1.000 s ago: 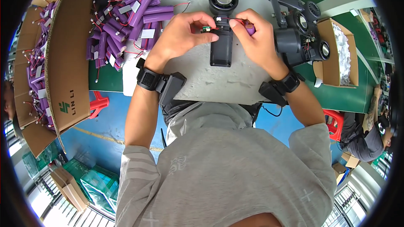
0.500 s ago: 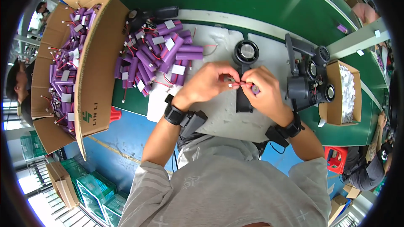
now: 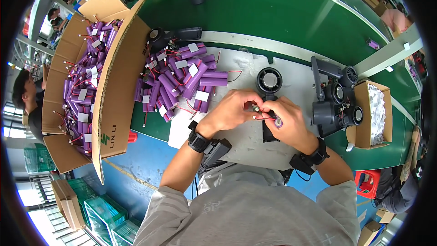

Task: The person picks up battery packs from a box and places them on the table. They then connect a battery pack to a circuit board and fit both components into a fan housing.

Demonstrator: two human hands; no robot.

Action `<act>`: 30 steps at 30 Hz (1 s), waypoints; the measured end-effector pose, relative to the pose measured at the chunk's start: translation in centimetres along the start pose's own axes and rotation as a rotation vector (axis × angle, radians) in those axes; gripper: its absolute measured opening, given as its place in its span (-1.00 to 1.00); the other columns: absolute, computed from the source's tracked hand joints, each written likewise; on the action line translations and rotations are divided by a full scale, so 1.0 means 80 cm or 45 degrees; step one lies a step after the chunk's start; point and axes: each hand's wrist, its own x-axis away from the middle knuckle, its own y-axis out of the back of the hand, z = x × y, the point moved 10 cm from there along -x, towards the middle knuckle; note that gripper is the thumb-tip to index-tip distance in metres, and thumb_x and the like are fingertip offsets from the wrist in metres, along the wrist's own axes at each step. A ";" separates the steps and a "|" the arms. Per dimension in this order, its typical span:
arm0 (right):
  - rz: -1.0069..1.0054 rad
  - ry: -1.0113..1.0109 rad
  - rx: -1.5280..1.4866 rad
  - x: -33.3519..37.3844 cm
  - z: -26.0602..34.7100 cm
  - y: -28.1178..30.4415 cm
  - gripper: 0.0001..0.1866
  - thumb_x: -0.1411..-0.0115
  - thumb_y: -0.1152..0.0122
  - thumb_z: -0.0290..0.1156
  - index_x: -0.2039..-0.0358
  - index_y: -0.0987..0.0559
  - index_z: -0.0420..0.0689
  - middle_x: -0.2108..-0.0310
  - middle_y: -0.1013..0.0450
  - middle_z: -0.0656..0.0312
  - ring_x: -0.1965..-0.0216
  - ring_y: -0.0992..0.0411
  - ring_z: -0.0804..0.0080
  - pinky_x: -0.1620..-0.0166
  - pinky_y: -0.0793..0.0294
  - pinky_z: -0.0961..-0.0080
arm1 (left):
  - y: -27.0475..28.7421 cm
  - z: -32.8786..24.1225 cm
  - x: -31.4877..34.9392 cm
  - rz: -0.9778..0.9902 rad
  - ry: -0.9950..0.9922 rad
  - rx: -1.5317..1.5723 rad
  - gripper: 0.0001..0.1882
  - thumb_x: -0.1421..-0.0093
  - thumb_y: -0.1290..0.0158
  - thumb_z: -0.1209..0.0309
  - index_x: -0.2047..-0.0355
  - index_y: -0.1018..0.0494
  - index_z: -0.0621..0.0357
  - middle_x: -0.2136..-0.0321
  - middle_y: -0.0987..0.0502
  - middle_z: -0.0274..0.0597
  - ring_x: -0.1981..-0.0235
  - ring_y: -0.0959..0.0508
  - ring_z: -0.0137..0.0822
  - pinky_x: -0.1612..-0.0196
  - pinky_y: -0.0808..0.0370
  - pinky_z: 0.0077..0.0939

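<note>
Left hand (image 3: pixel 234 109): thumb and forefinger curled at small green circuit board (image 3: pixel 256 108); firm pinch or not, cannot tell.
Right hand (image 3: pixel 289 120): closed round purple battery cell (image 3: pixel 278 122), one round end showing.
Hands: together, fingertips nearly meeting; contact unclear.
Red lead wires (image 3: pixel 260 118): strung between both hands.
Battery position: in right hand's grasp, just right of left fingertips, above black fan handle (image 3: pixel 269 134).
Fan: round head (image 3: pixel 269 80) beyond hands, on white foam pad (image 3: pixel 241 151); handle partly hidden under hands.
Step (judged): wiring work, probably board and leads; cell not yet in handle.
Next move (judged): calls for fine fingertip alignment, cell steady, wires slack.
Nearby: battery pile (image 3: pixel 194 76) left, black fan bodies (image 3: pixel 337 92) right.
</note>
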 end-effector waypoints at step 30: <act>0.048 -0.013 -0.023 0.004 -0.003 0.000 -0.58 0.06 -0.33 -0.55 0.12 -0.52 -0.12 0.42 -0.51 0.24 0.42 -0.49 0.33 0.39 -0.53 0.42 | 0.022 -0.001 0.008 -0.114 -0.124 -0.077 -0.72 0.01 -0.16 0.74 0.29 -0.60 0.17 0.30 -0.60 -0.18 0.33 -0.60 -0.36 0.25 -0.55 -0.54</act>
